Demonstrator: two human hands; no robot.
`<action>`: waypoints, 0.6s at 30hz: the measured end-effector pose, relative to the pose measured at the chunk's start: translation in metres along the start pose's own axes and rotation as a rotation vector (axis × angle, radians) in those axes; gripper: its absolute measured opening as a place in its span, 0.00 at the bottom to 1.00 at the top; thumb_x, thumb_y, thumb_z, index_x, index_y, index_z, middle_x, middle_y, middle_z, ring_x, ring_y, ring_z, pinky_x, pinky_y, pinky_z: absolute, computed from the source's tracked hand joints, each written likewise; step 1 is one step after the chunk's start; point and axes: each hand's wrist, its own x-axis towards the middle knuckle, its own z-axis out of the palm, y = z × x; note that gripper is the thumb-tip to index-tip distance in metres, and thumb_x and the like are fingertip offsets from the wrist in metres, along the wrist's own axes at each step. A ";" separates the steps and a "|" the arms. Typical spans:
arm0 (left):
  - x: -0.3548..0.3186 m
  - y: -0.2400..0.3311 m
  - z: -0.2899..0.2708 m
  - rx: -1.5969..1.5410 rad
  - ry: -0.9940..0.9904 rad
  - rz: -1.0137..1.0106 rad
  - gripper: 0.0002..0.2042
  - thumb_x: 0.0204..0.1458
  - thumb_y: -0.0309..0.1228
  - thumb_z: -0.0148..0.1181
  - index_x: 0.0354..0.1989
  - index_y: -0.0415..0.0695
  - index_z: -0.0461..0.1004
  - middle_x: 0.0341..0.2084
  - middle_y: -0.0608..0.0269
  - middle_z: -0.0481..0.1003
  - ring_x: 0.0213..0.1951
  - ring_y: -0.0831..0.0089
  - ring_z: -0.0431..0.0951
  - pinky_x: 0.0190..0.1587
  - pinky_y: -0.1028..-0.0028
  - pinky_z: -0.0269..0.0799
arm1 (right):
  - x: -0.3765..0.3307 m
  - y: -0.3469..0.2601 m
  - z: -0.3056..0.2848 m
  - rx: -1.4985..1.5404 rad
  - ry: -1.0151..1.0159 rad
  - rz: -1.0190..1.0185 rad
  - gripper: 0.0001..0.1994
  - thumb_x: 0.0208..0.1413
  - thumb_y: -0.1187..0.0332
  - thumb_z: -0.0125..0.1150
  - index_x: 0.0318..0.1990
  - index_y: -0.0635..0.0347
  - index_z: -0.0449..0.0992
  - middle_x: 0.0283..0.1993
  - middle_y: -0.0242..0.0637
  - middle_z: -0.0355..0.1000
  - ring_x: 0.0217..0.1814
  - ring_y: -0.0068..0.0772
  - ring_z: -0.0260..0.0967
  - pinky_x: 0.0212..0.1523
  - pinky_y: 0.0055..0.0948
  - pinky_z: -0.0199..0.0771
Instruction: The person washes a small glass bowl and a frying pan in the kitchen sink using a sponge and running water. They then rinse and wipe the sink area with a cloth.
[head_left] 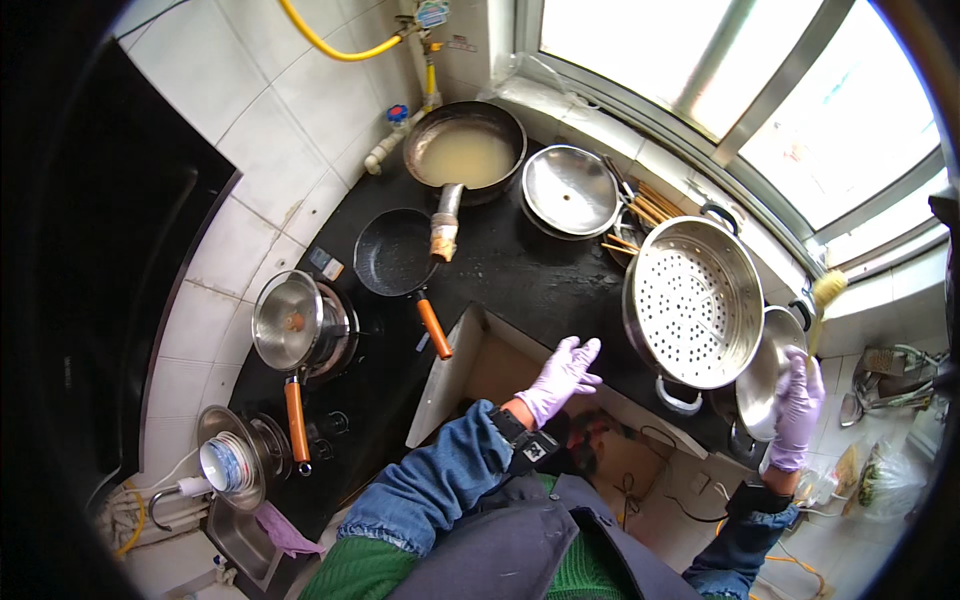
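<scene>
To your left, the lidded saucepan (283, 325) has its orange handle jutting clear of the burner, where a passing sleeve could swing it. Next along, the black frying pan (385, 252) points its handle over the rectangular opening (500, 350); a knock there might tip it. The taped handle of the wok (507, 132) reaches out beside that pan, so bumping it could slop the cloudy liquid. Your left hand (562, 380) is empty, fingers spread, near the opening's right side. The perforated steamer (698, 300) sits between your hands, its near loop handle towards you; a push on one side could shift it against the steel pot (762, 390). Your right hand (797, 412) is at that pot's outer rim, but you can't tell from here whether it grips; a gloved hold on smooth metal may slip.

The bench (560, 275) is black, with wet-looking marks near the middle. Around it, left to right, stand a sink (226, 543) with a purple cloth (286, 530), white tiled walls (250, 130), a yellow hose (335, 47) and a bright window (620, 45).
</scene>
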 end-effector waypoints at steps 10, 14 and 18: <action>-0.052 0.017 -0.174 -0.240 0.346 0.294 0.24 0.67 0.45 0.51 0.65 0.44 0.61 0.55 0.52 0.70 0.42 0.60 0.82 0.45 0.65 0.80 | -0.050 -0.070 0.320 0.129 -0.631 0.095 0.19 0.61 0.69 0.60 0.58 0.61 0.70 0.31 0.24 0.66 0.28 0.13 0.59 0.28 0.17 0.60; -0.060 0.041 -0.188 -0.291 0.313 0.363 0.25 0.67 0.44 0.52 0.66 0.45 0.60 0.53 0.61 0.70 0.42 0.67 0.81 0.45 0.70 0.78 | -0.019 -0.063 0.397 0.076 -0.634 -0.031 0.22 0.59 0.68 0.62 0.60 0.63 0.70 0.32 0.29 0.70 0.29 0.18 0.65 0.30 0.22 0.68; -0.054 0.071 -0.188 -0.244 0.300 0.491 0.27 0.67 0.42 0.53 0.69 0.46 0.57 0.56 0.63 0.69 0.49 0.66 0.78 0.51 0.69 0.75 | 0.021 -0.053 0.454 -0.216 -0.576 -0.139 0.22 0.58 0.67 0.63 0.60 0.61 0.72 0.33 0.36 0.74 0.31 0.27 0.71 0.36 0.27 0.72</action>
